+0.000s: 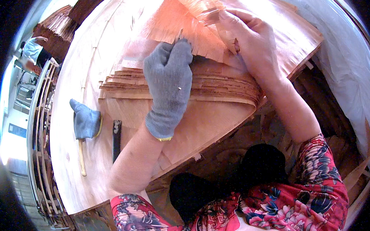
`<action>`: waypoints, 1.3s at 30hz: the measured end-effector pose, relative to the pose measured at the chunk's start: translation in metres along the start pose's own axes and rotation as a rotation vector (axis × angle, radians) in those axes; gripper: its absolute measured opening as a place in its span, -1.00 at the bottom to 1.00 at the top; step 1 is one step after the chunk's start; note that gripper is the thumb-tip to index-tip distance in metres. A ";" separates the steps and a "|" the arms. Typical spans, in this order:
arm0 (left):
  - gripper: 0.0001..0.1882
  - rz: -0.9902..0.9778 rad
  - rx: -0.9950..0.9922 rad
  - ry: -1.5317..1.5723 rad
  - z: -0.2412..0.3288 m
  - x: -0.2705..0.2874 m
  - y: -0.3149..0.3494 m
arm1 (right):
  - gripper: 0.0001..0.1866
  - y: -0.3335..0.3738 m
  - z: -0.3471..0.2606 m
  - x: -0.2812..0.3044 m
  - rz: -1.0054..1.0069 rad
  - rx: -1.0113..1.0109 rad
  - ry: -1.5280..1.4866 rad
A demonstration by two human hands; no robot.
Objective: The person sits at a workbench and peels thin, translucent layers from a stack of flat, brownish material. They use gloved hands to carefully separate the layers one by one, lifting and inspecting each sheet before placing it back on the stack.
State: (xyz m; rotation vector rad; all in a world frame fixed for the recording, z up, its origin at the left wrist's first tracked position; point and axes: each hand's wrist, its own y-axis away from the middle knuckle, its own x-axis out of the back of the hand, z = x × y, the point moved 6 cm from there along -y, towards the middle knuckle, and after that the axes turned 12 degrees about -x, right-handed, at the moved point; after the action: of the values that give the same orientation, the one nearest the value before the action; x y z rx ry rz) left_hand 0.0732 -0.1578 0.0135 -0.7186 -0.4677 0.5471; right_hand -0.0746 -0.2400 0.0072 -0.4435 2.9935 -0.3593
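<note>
My left hand (pixel 168 75), in a grey knitted glove, is closed at the ragged edge of a thin orange-brown wood veneer sheet (pixel 170 19). A thin dark pointed piece sticks up beyond its fingertips; I cannot make out what it is. My bare right hand (pixel 254 40) pinches the curled, frayed part of that sheet between thumb and fingers, lifting it. Beneath both hands lies a stack of veneer sheets (pixel 217 87), folded over, with rough layered edges toward me.
Left of my arm lie a loose grey glove (pixel 87 119), a pale wooden stick (pixel 82 159) partly under it, and a black bar (pixel 116 139). Clear plastic sheeting (pixel 335 55) hangs at right. A person (pixel 32 52) and more veneer stacks (pixel 57 26) are at far left.
</note>
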 end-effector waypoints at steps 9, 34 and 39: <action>-0.76 0.077 0.177 0.159 -0.001 -0.004 0.006 | -0.71 0.000 -0.016 0.047 0.303 0.205 -0.049; -0.86 0.310 0.245 0.482 -0.039 0.011 0.013 | -0.80 0.026 0.053 0.185 0.574 0.152 -0.448; -0.83 0.299 0.280 0.540 -0.035 0.010 0.011 | -0.77 0.059 0.056 0.190 0.775 0.276 -0.218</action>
State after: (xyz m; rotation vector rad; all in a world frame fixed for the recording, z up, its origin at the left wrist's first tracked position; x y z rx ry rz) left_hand 0.0971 -0.1622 -0.0152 -0.6362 0.2213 0.6530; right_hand -0.2646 -0.2540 -0.0725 0.6407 2.5788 -0.5713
